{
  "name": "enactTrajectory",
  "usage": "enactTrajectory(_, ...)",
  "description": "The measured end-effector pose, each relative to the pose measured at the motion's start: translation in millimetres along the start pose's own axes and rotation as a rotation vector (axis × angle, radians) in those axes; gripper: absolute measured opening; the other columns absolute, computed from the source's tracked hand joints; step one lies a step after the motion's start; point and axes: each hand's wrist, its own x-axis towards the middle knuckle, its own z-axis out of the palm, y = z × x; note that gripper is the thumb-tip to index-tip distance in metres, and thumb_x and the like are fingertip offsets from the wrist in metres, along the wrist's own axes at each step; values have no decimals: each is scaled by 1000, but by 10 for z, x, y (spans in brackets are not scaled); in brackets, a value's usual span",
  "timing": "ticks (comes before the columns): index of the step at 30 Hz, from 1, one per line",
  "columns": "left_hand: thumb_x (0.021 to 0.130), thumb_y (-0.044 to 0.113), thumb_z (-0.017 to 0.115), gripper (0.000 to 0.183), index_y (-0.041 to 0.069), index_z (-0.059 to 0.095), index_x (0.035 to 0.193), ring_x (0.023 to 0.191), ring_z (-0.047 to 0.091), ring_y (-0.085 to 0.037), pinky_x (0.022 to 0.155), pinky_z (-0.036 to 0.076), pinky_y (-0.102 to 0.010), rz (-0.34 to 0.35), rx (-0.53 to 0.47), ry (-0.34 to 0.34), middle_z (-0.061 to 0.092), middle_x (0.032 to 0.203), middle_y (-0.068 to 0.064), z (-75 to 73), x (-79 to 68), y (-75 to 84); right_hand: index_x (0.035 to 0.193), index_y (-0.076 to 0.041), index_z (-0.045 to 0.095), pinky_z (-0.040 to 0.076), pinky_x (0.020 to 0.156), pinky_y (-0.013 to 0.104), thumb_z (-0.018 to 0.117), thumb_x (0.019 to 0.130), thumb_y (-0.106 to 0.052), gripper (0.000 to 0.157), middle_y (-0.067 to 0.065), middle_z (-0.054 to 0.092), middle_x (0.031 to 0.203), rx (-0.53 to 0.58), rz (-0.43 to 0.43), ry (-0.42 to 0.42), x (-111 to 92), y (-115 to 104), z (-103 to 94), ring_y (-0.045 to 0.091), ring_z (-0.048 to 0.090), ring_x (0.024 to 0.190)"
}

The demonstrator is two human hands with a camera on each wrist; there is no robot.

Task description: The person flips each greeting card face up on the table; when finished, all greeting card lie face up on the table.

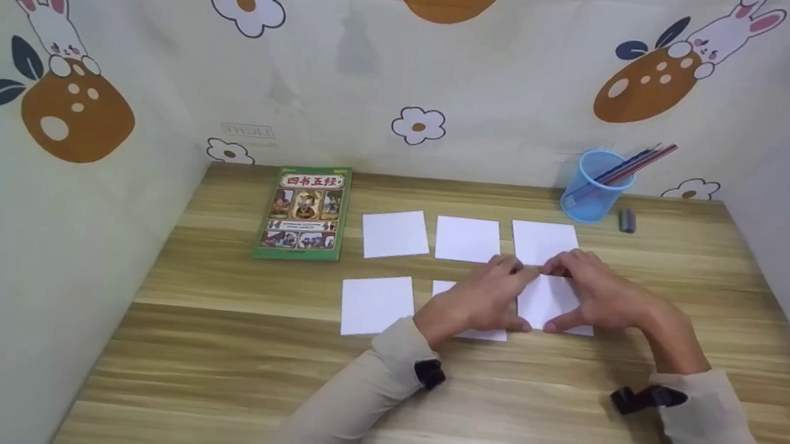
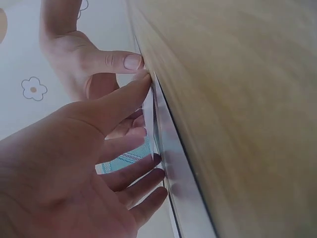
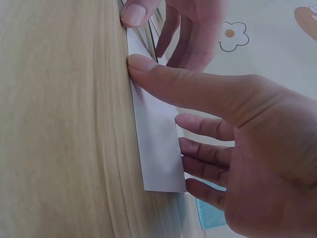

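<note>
Both hands are at the white paper card (image 1: 544, 301) at the right end of the nearer row. My left hand (image 1: 481, 294) holds its left part, thumb at the near edge and fingertips at the far edge. My right hand (image 1: 603, 294) spans the same card further right, its thumb (image 3: 143, 63) on the near edge and its fingers curved to the far edge. In the right wrist view the card's left end is raised a little off the wood. Under my left hand, another white card (image 1: 482, 332) is partly hidden.
Other white cards lie in two rows, one at far left (image 1: 395, 234), one in the far middle (image 1: 468, 239), one at far right (image 1: 543, 242) and one at near left (image 1: 377, 305). A green book (image 1: 304, 212) lies left. A blue pencil cup (image 1: 592, 189) and an eraser (image 1: 627, 221) stand back right.
</note>
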Motion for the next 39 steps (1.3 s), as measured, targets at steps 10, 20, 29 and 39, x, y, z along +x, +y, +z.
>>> enactTrajectory(10,89,38,91,88,20,47,163,139,52,-17,119,49,-28,-22,-160,37,52,153,-5,-14,30,-9,125,-9,78,44,97,43,94,85,-31,48,11,65,121,-11,50,108,68,-2,-20,28,52,114)
enactTrajectory(20,100,3,74,62,12,52,158,98,64,-9,84,52,-13,-15,-389,204,59,138,-10,-39,41,-83,127,-8,75,42,62,26,81,98,-43,46,3,62,82,17,180,150,98,149,-32,18,54,76)
enactTrajectory(29,102,9,74,59,9,51,156,103,81,-16,92,65,-27,124,-1049,322,71,133,-20,-77,108,-55,111,-4,71,53,64,25,45,116,-46,49,7,68,86,386,94,228,91,175,-47,16,63,74)
enactTrajectory(39,103,10,70,54,8,54,155,122,75,-22,98,59,-19,35,-797,218,70,143,-17,-20,90,-90,98,15,63,55,62,20,37,116,-18,46,-4,72,85,761,-117,236,62,113,-40,6,66,71)
